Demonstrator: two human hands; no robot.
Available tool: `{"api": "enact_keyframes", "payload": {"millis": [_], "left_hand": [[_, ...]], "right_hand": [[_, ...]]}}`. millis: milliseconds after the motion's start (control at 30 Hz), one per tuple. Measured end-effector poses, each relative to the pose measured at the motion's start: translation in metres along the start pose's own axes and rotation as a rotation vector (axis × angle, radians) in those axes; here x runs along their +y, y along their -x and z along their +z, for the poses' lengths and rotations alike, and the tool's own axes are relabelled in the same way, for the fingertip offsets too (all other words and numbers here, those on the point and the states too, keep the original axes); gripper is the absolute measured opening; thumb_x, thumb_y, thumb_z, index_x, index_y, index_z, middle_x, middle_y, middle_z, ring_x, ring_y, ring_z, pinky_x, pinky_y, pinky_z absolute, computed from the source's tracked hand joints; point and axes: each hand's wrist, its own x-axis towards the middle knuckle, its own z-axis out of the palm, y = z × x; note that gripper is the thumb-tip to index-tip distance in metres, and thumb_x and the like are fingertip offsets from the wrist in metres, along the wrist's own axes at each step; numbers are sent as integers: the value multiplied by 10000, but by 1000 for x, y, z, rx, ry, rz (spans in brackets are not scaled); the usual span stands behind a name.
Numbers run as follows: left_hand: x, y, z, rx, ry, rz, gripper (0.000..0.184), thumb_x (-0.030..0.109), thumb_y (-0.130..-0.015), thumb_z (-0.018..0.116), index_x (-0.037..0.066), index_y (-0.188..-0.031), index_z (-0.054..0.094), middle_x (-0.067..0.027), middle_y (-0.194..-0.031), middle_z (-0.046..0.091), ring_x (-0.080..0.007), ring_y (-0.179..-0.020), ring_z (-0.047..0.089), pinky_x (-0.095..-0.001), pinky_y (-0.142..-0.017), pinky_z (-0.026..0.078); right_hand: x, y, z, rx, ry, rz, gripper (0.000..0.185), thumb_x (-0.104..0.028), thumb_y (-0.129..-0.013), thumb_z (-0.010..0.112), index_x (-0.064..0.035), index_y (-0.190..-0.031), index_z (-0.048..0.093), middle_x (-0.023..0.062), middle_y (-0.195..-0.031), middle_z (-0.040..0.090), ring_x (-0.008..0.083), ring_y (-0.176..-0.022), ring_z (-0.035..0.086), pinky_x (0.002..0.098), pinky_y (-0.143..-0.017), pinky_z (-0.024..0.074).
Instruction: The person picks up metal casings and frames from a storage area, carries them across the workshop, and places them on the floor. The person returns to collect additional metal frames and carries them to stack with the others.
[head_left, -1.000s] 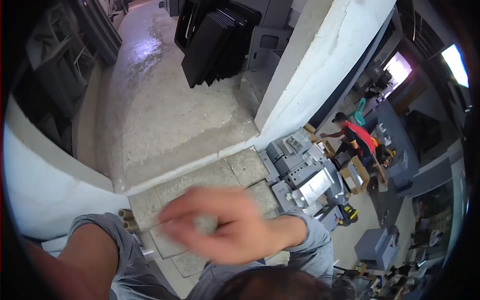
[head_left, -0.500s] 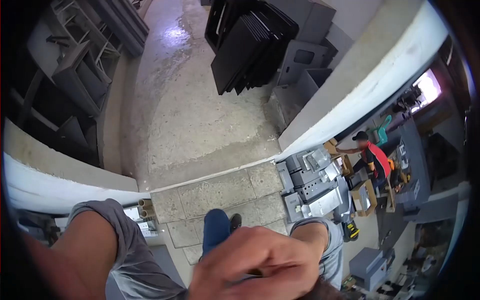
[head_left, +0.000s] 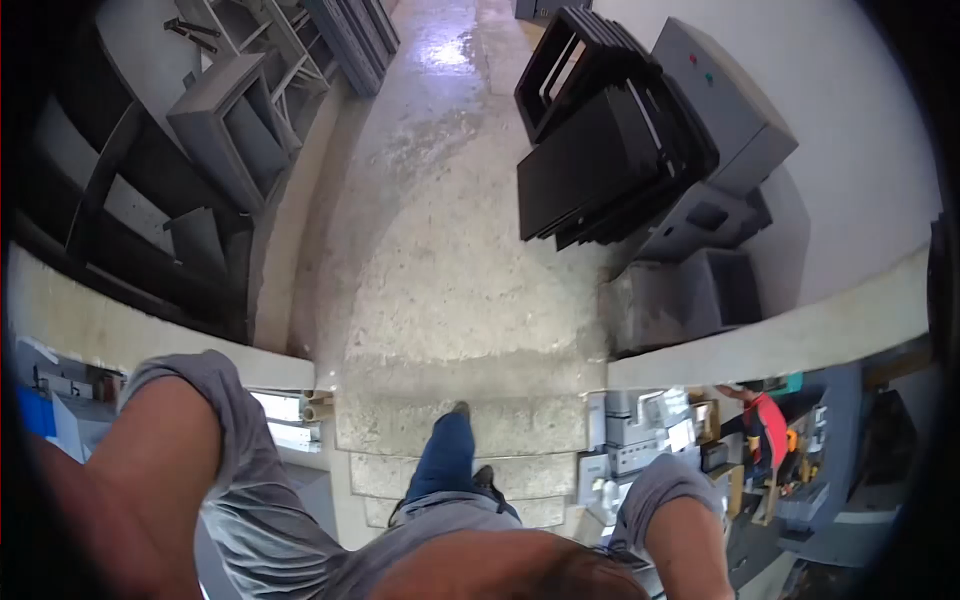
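Observation:
Neither of my hands shows now. My bare left arm (head_left: 155, 470), coming out of a rolled grey sleeve, bends off the lower left edge. On the other side, my right forearm (head_left: 690, 545) runs out of the bottom of the view. What the hands touch or hold is hidden. Below me are my blue-jeaned leg (head_left: 445, 455) and dark shoes, on stone steps (head_left: 540, 470). A blurred skin-coloured shape with dark hair fills the bottom middle.
Ahead runs a worn concrete floor (head_left: 450, 270). Black panels and frames (head_left: 600, 165) lean at the right by a grey cabinet (head_left: 725, 110). Grey metal housings (head_left: 225, 120) stand at the left. Beyond the right wall, a person in red (head_left: 768, 430) works among boxes.
My right hand, which was curled in front of my chest, has dropped out of view. The view has turned right and levelled, and one foot is further forward on the steps.

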Motion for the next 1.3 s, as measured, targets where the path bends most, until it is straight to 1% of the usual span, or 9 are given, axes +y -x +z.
{"api": "enact_keyframes", "payload": {"millis": [167, 233, 333, 400, 567, 633, 667, 967, 1300], "left_hand": [[-80, -33, -31, 33, 27, 18, 425, 56, -765, 654, -116, -1134, 535, -223, -1107, 584, -298, -991, 565, -395, -901, 443], [-105, -46, -41, 36, 27, 23, 422, 53, -764, 655, -116, -1131, 536, -222, -1105, 585, -296, -989, 564, -393, -899, 443], [-137, -61, -52, 57, 25, 38, 417, 49, -762, 657, -116, -1126, 539, -220, -1102, 585, -293, -986, 564, -390, -896, 443], [-157, -67, -52, 69, 31, 49, 414, 46, -761, 658, -115, -1123, 540, -219, -1100, 586, -291, -983, 564, -388, -894, 443], [-217, -74, -29, 40, 40, 51, 406, 38, -758, 661, -115, -1115, 544, -216, -1096, 587, -287, -977, 563, -383, -889, 444], [-250, -76, -16, 12, 43, 46, 403, 35, -757, 663, -114, -1112, 546, -214, -1094, 587, -285, -975, 563, -381, -887, 444], [-267, -79, -10, -2, 39, 39, 402, 34, -756, 663, -114, -1111, 546, -214, -1093, 587, -284, -974, 563, -380, -886, 444], [-440, -173, -31, -95, -56, -49, 388, 20, -751, 669, -113, -1096, 553, -208, -1084, 589, -276, -963, 562, -371, -877, 445], [-542, -227, -99, -123, -185, -77, 373, 5, -745, 676, -111, -1081, 561, -202, -1075, 591, -266, -951, 561, -361, -867, 445]], "right_hand": [[1, -33, -75, -240, 303, -214, 541, -327, -931, 580, -209, -1399, 337, 85, -1474, 211, 309, -1201, 475, 578, -1057, 306], [7, -47, -100, -201, 260, -316, 650, -354, -920, 602, -249, -1475, 280, 60, -1580, 107, 290, -1254, 437, 587, -1091, 261], [73, -57, -138, 318, -300, -543, 236, -264, -964, 511, -119, -1131, 594, 140, -1186, 539, 390, -1109, 568, 569, -1027, 379], [102, -79, -168, 348, -375, -544, 268, -255, -972, 488, -94, -1036, 693, 164, -1062, 681, 426, -1059, 610, 567, -999, 415], [181, -137, -258, -327, 112, -268, 299, -359, -939, 526, -182, -1134, 666, 145, -1096, 669, 440, -1057, 604, 587, -961, 399], [190, -130, -264, -157, 144, 14, 300, -380, -917, 553, -195, -1126, 664, 138, -1076, 668, 428, -1029, 611, 586, -928, 413], [174, -116, -245, 126, 72, 235, 289, -380, -901, 573, -190, -1098, 666, 135, -1049, 668, 414, -1002, 621, 581, -904, 430], [260, -116, -412, 174, 9, 151, 320, -390, -909, 558, -177, -1136, 632, 136, -1084, 649, 391, -1023, 608, 552, -918, 423], [406, -171, -456, 290, -220, 301, 359, -402, -917, 541, -163, -1179, 595, 137, -1123, 628, 366, -1046, 595, 519, -933, 415]]}}
